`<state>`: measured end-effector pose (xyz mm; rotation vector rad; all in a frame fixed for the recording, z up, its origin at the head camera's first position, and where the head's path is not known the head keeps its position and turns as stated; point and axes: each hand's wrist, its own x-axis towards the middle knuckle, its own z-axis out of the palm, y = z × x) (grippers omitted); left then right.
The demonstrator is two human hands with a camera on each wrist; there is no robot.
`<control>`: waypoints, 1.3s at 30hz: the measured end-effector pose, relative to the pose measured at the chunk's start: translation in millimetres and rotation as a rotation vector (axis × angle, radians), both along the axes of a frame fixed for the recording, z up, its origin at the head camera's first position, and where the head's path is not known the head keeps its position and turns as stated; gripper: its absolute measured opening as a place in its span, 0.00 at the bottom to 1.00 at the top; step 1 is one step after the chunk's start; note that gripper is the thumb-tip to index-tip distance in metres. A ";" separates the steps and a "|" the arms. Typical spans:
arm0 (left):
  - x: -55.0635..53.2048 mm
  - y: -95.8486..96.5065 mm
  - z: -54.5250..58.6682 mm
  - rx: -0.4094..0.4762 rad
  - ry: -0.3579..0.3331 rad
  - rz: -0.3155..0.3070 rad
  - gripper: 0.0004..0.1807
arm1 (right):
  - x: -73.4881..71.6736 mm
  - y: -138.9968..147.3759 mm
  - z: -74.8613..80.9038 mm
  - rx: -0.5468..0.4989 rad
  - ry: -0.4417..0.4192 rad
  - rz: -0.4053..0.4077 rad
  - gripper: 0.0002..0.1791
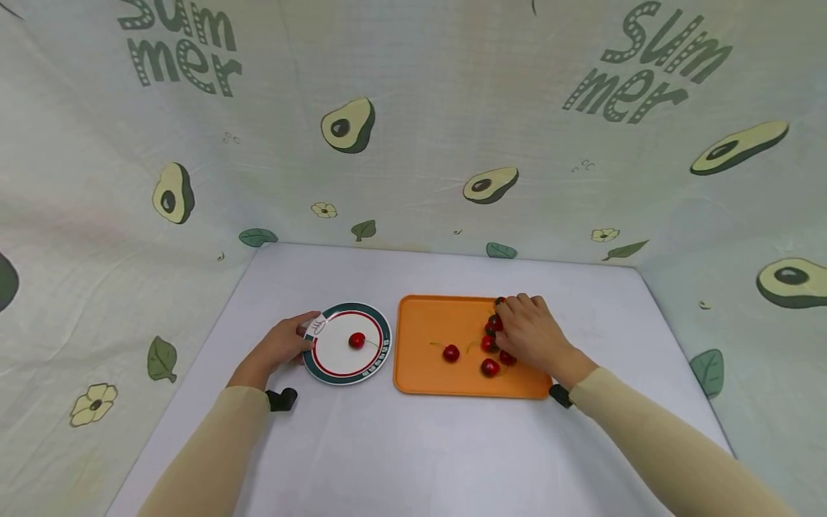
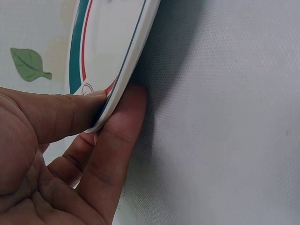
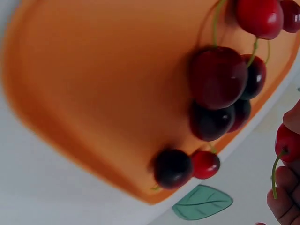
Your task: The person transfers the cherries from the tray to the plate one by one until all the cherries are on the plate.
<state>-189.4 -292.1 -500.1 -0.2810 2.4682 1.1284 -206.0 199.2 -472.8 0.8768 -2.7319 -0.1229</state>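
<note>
My left hand pinches the rim of a white plate with a green and red border. In the left wrist view, the thumb lies on top of the rim with fingers underneath. One red cherry with a stem lies on the plate. Over the right part of an orange tray is my right hand. At the right edge of the right wrist view it holds a red cherry, stem hanging free. Several dark red cherries lie on the tray, partly hidden by the hand in the head view.
Plate and tray stand side by side on a white table. A printed cloth with avocados and leaves hangs behind and at both sides. Black straps or mounts show at the wrists.
</note>
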 end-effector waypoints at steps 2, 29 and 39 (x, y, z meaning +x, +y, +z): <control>-0.3 0.2 -0.4 0.002 -0.004 0.004 0.40 | -1.7 -7.2 1.6 0.004 0.004 0.011 0.23; -2.2 -0.5 -3.2 0.001 0.021 0.007 0.40 | -18.5 -117.1 14.2 0.019 -0.052 0.175 0.18; -1.8 -2.7 -4.8 0.006 0.032 0.000 0.40 | -19.8 -150.3 18.0 0.028 -0.093 0.198 0.20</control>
